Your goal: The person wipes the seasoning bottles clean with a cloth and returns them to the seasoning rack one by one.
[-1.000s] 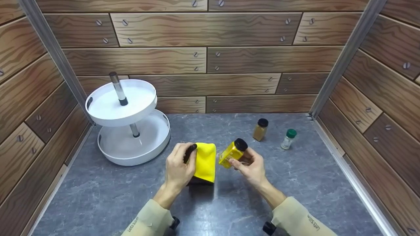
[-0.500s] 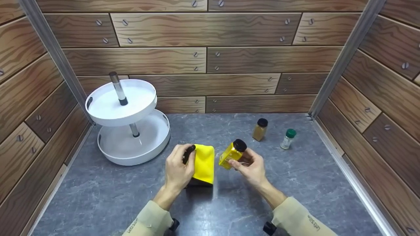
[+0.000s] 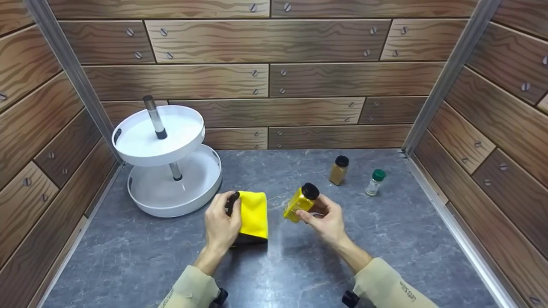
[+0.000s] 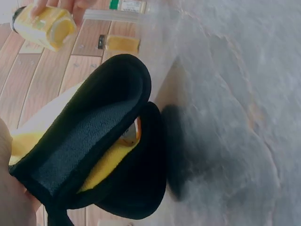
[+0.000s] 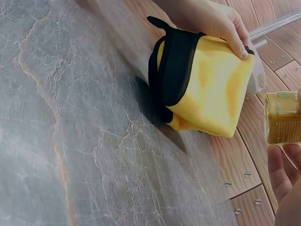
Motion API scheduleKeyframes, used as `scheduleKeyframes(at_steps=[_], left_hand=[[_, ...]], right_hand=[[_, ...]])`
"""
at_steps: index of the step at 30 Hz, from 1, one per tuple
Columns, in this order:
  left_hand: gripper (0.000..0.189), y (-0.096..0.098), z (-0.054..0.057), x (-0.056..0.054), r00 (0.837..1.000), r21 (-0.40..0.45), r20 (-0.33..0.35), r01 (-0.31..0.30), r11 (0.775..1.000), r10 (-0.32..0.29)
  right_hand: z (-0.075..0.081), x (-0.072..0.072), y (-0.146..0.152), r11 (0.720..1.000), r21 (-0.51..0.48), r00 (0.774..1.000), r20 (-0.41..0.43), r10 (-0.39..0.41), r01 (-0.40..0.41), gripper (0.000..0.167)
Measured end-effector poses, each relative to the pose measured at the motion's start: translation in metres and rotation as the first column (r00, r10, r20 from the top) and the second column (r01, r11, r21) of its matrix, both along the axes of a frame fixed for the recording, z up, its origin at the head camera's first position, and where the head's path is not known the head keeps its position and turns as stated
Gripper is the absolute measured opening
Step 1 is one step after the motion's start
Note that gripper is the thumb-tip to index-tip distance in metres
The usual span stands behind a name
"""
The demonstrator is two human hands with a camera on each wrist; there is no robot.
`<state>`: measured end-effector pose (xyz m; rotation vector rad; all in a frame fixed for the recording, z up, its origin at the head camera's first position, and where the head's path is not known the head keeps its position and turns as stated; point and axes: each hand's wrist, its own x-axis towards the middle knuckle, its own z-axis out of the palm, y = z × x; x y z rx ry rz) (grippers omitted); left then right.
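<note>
My left hand [image 3: 221, 224] grips a folded yellow cloth [image 3: 254, 214] with black edging by its upper left side, just above the grey tabletop. In the left wrist view the dark underside of the cloth [image 4: 89, 136] faces the camera, and a small white tag shows inside the fold. To the right, my right hand [image 3: 327, 220] holds a spice jar [image 3: 297, 206] with yellow contents and a black lid, pinched between thumb and fingers and tilted. A gap separates jar and cloth. The right wrist view shows the jar [image 5: 282, 125] cut off at the frame's edge.
Farther back stand a brown spice jar [image 3: 338, 172] with a black lid and a small jar [image 3: 374, 185] with a green lid. A white two-tier round tray [image 3: 171, 210] is at the back left. Wood-patterned walls [image 3: 265, 42] enclose three sides.
My left hand has shifted left with the cloth, widening the gap to the jar. The right hand and its jar have barely moved.
</note>
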<state>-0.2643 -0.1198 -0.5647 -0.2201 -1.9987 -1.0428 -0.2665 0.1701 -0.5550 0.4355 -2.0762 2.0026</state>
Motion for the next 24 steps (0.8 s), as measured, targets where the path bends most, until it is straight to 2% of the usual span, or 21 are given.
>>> scheduleKeyframes(at_steps=[12,16,20,24], left_hand=[[0.015,-0.02,-0.019,-0.004,0.993,0.035,0.057,-0.103,0.994,0.101],[0.014,-0.028,-0.024,-0.004,0.986,0.028,0.103,-0.135,0.99,0.132],[0.014,-0.037,-0.028,-0.003,0.97,0.003,0.174,-0.174,0.985,0.171],[0.015,-0.047,-0.031,-0.002,0.943,-0.019,0.263,-0.203,0.979,0.201]], right_hand=[[-0.002,0.0,-0.001,1.0,0.0,1.0,0.028,-0.001,0.001,0.045],[-0.002,-0.001,-0.001,1.0,0.01,0.999,0.036,-0.003,0.002,0.046],[-0.002,-0.001,-0.001,1.0,0.024,0.999,0.043,-0.004,0.003,0.046],[-0.001,-0.001,-0.001,1.0,0.029,0.999,0.035,0.002,-0.003,0.045]])
